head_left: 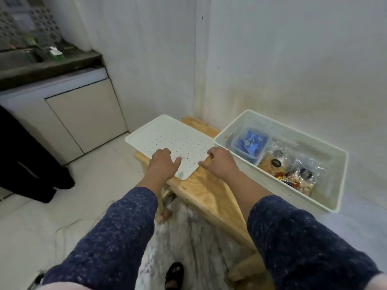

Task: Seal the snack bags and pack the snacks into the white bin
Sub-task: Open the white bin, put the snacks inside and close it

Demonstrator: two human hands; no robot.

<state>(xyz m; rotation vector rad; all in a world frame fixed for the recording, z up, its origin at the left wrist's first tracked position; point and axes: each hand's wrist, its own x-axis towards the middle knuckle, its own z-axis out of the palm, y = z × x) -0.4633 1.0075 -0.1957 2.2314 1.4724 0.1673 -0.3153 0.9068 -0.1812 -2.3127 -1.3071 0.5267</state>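
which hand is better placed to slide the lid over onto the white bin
Right, probably. The right hand is at the lid's edge nearest the white bin, which sits to the right. The left hand rests on the lid's near corner, farther from the bin, and could steady it.

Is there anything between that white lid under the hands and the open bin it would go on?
Nothing visible blocks it. The white lid lies on the wooden bench right beside the white bin, whose top is open. The snack bags sit low inside, below the rim.
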